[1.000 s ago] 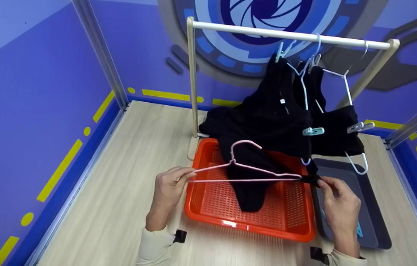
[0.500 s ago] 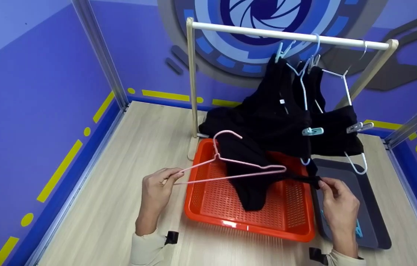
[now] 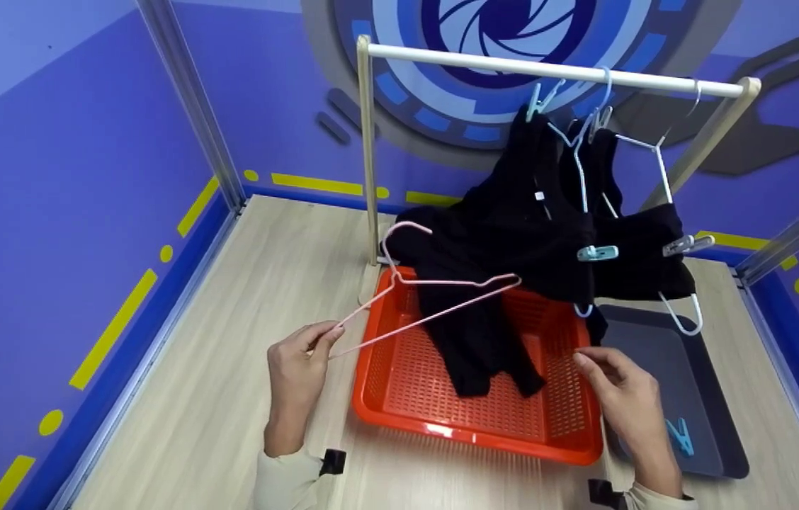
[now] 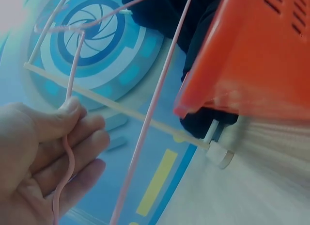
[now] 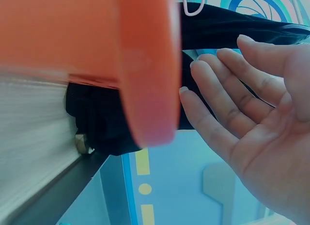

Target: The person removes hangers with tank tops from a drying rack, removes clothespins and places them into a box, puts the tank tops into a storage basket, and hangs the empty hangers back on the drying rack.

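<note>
My left hand [image 3: 298, 368] pinches one arm of a pink clothes hanger [image 3: 442, 282] between thumb and fingers. The hanger tilts over the left part of a red basket [image 3: 435, 429], its hook up. Beneath it, a black garment [image 3: 474, 347] drapes down into the basket, with two narrow ends on the basket's floor. Above the basket's right rim is my right hand [image 3: 622, 393], holding nothing. Its loosely bent fingers [image 5: 220, 94] and thumb stand apart in the right wrist view, beside the basket's rim.
Behind the basket stands a rack with a white bar [image 3: 484, 61]. Black garments [image 3: 513, 219] hang there on blue and white hangers, fastened with clothespins [image 3: 598, 253]. At right lies a grey tray [image 3: 644, 347] with a blue clothespin [image 3: 681, 435] in it.
My right hand has let go of the black strap and moved left; the strap has dropped into the basket. My left hand has drawn the hanger left, out of the strap, and its far end has risen.
</note>
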Demonstrator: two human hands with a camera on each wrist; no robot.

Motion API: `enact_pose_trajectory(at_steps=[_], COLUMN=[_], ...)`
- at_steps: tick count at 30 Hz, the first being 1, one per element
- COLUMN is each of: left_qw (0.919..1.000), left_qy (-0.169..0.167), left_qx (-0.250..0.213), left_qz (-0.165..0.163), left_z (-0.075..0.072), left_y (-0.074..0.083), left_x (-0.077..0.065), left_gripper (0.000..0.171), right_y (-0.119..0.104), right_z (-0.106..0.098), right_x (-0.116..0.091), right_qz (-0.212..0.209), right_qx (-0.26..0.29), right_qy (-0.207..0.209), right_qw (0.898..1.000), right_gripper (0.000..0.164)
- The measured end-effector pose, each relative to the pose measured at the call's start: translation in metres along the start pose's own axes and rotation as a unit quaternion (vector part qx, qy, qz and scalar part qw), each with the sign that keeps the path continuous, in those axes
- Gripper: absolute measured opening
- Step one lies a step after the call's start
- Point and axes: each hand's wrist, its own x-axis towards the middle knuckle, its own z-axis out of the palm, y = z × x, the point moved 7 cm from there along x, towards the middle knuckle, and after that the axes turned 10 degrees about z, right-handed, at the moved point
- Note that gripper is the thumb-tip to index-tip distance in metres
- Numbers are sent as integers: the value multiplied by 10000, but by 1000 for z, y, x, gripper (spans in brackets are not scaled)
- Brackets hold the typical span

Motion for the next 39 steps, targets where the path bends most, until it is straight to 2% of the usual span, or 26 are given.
enact_pose_trajectory(at_steps=[5,8,12,17,21,24,29,34,39], left_qw=[9997,9996,9997,9996,9986,9963,9821,9630,9427], left_qy=[194,191,94,1,160,359,583,566,666], left_qx=[-14,-37,-33,62,189,-20,-849,-1302,-1820], left_qz=[-134,-214,-232,-278,-476,-786,-1576,-2290,-2716], left_z=[1,-2,-12,-33,-45,-44,-28,-8,9], left_y=[4,8,13,15,15,13,8,4,3], left_x=[-5,-6,-3,2,5,4,-6,-14,-20], left_gripper=[11,12,13,12,11,12,15,18,21], right_y=[-1,-2,-2,-3,-5,-6,-8,-14,-26], right_z=[6,9,12,14,16,18,24,28,35], right_x=[-1,-1,-1,-2,-2,-2,-2,-3,-7], right_qz=[-58,-73,-48,-86,-178,-213,-236,-503,-812], right_qx=[-106,-160,-181,-140,-135,-164,-142,-249,-279], right_qy=[-111,-176,-212,-289,-289,-328,-458,-429,-527], right_qw=[9999,9997,9996,9994,9993,9991,9986,9975,9949], right_gripper=[14,14,14,13,12,12,11,8,8])
